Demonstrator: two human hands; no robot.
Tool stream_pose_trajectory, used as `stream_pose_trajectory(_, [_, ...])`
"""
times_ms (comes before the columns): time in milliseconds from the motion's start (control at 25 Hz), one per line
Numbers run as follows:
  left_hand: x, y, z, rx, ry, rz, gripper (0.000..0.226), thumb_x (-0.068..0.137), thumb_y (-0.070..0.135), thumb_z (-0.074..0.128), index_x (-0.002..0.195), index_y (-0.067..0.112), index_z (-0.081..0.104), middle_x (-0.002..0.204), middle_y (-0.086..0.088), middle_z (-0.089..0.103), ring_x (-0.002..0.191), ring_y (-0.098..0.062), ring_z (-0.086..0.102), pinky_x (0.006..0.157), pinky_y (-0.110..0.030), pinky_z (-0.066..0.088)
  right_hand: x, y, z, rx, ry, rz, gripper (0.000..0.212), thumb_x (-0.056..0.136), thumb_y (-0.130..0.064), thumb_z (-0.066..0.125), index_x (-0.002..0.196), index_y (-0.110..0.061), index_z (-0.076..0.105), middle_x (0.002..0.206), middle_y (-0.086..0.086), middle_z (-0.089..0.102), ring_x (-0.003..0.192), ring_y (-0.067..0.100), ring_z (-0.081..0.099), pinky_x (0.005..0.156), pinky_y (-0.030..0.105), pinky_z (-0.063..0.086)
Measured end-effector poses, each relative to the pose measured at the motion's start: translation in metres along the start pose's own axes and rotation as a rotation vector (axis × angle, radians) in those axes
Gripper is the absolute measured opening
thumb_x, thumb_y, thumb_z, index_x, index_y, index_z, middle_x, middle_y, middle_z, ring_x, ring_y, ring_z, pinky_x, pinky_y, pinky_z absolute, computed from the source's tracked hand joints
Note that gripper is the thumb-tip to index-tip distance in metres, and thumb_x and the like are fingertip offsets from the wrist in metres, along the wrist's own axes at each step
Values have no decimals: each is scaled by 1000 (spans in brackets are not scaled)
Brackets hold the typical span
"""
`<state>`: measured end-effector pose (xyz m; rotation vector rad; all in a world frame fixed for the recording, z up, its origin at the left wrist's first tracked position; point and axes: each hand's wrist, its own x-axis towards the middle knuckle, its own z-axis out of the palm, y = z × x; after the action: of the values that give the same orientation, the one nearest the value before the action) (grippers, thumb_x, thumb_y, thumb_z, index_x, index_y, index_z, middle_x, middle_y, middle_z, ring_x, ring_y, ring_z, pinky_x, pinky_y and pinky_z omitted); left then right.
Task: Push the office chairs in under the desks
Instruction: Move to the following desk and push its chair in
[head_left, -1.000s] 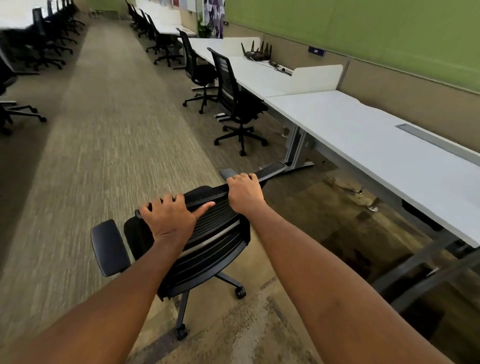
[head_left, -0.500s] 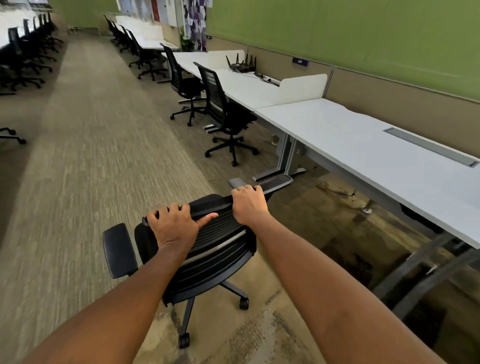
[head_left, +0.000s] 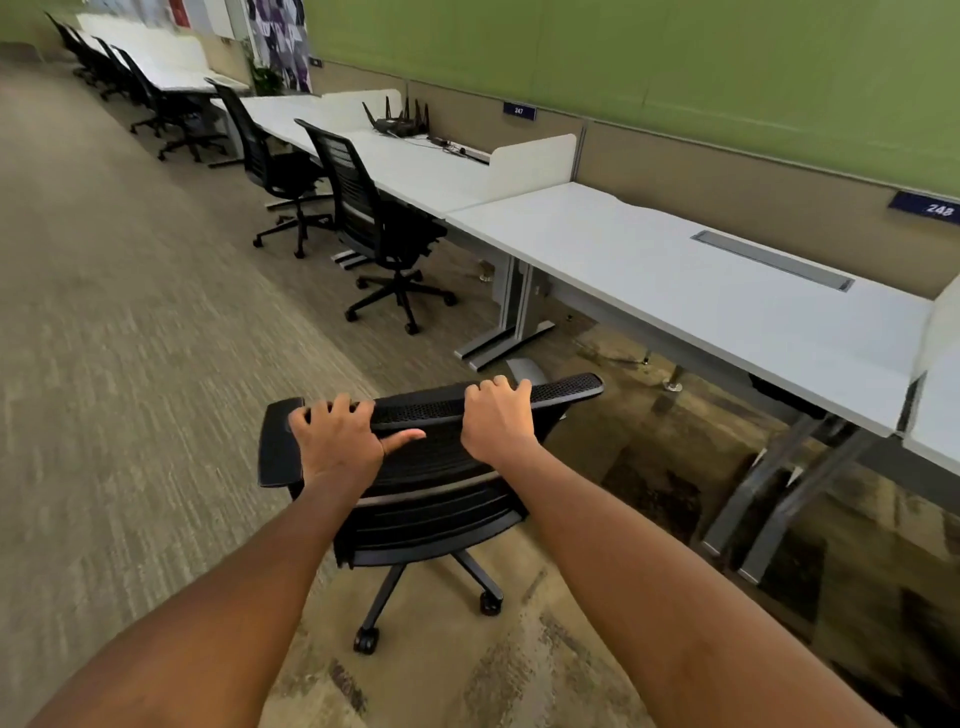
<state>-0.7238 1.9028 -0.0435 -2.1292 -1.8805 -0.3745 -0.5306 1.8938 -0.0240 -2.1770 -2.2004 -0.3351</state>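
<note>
While both hands grip the top edge of its backrest, the black office chair (head_left: 431, 483) stands on the carpet, out in the aisle and not under any desk. The left hand (head_left: 337, 441) is closed over the left part of that edge, fingers (head_left: 332, 408) curled over the top and the thumb stretched along the mesh. The right hand (head_left: 496, 421) is closed over the edge further right, its fingers wrapped over the rim. The left armrest (head_left: 278, 441) of the chair shows just beside the left hand; the wheeled base (head_left: 426, 597) is visible below the backrest.

Beyond the chair and to its right runs the white desk (head_left: 701, 291), its surface bare except for a grey cable slot (head_left: 771, 260) set into it. The space under this desk is open, but a grey desk leg with a floor foot (head_left: 506, 338) stands near the chair, just ahead of the backrest, and a second pair of slanted grey legs (head_left: 779, 488) stands to the right of the chair. Further along the same row, beyond the chair, two other black chairs (head_left: 374, 223) stand at the next desks, partly pulled out. A black router (head_left: 397, 117) with antennas lies on the surface behind them, next to a white divider panel (head_left: 535, 158). A blue label reading 248 (head_left: 927, 208) hangs on the beige wall panel behind the desk.
</note>
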Motion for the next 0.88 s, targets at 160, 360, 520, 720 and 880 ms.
stream_pose_trajectory(160, [35,6,12,-72,16,121,99,66,95,9,91,19,68,92,-8,66,87,-32,56,79,-45,35,9,15,9,29,44,115,22,80,-24,51,99,-14,55,99,7,57,98,29,48,89,55,31])
stream_pose_trajectory(360, [76,37,26,-144,27,205,98,67,95,14,93,18,68,91,-8,64,87,-32,55,78,-44,37,35,56,8,67,-27,151,28,80,-26,50,105,-14,52,108,7,56,105,29,46,89,51,32])
stream_pose_trajectory(520, [105,77,39,-157,26,249,97,68,96,16,86,17,68,84,-6,63,82,-29,53,73,-41,36,49,98,20,34,-28,197,26,82,-25,50,105,-14,50,111,7,56,106,30,48,90,52,33])
stream_pose_trajectory(720, [142,120,60,-212,46,291,95,69,95,19,81,14,66,80,-7,63,80,-29,53,72,-41,36,76,146,27,39,-81,215,20,84,-24,50,102,-15,47,109,8,55,105,31,48,90,52,34])
stream_pose_trajectory(880, [178,154,79,-224,72,341,93,69,95,22,81,12,64,79,-7,61,78,-29,51,73,-42,32,96,178,49,3,20,304,24,79,-26,52,102,-17,51,103,6,57,101,31,51,88,51,37])
